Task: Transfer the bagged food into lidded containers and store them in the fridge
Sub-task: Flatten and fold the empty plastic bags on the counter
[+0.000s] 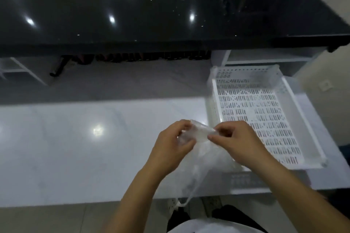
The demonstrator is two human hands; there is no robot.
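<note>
A thin clear plastic bag hangs between my two hands above the white counter. My left hand grips its gathered top from the left, fingers curled round the plastic. My right hand pinches the same top edge from the right with thumb and fingertips. The bag's lower part droops past the counter's front edge, ending in a knotted tail. What the bag holds cannot be made out. No lidded container or fridge is in view.
A white perforated plastic tray lies on the counter at the right, close to my right hand. Beyond the counter runs a raised black glossy ledge. Floor tiles show below the front edge.
</note>
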